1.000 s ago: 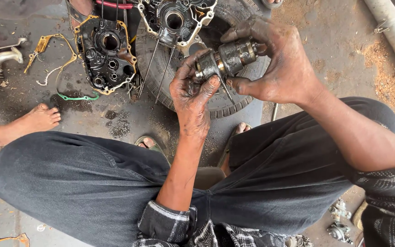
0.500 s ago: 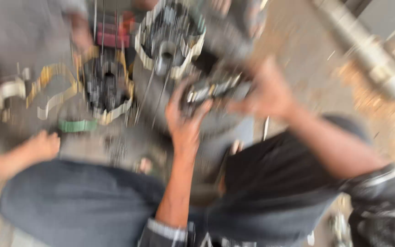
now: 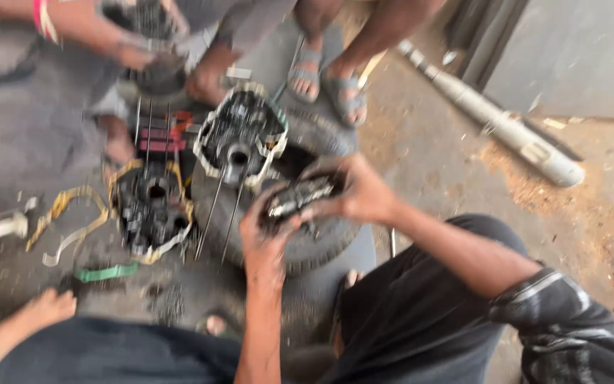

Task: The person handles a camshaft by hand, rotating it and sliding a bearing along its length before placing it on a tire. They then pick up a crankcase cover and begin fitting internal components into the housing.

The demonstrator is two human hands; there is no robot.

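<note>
**Greasy gear cluster held in both hands above a tyre**

The frame is motion-blurred; fine detail is lost.

The thing in hand: a gear cluster (image 3: 298,198), short and roughly cylindrical, dark with grease, with paler metal showing in bands along its length. It lies roughly crosswise, tilted up toward the right. Individual teeth cannot be made out.

Left hand (image 3: 266,238): comes up from below on a bare forearm, fingers curled around the cluster's lower left end, closed on it. Skin blackened with oil.

Right hand (image 3: 360,193): reaches in from the right, fingers wrapped over the upper right end of the cluster, also closed on it. Sleeve dark, pushed up near the elbow.

Position: the cluster is held in the air just over a black tyre (image 3: 321,242) lying flat on the concrete floor (image 3: 435,153).

Housings and contents:
- Engine case half (image 3: 239,135) rests on the tyre's far side, open face up, pale rim, dark innards and a round bore in the middle. Two long thin studs (image 3: 211,213) slant down from it.
- Second case half (image 3: 152,206) sits on the floor to the left, yellowish gasket edge, dark cavities inside.

Nearby: a green band (image 3: 106,272) on the floor, torn gasket strips (image 3: 65,210), a pale exhaust pipe (image 3: 506,128) lying far right. Another person's sandalled feet (image 3: 325,82) stand beyond the tyre.
</note>
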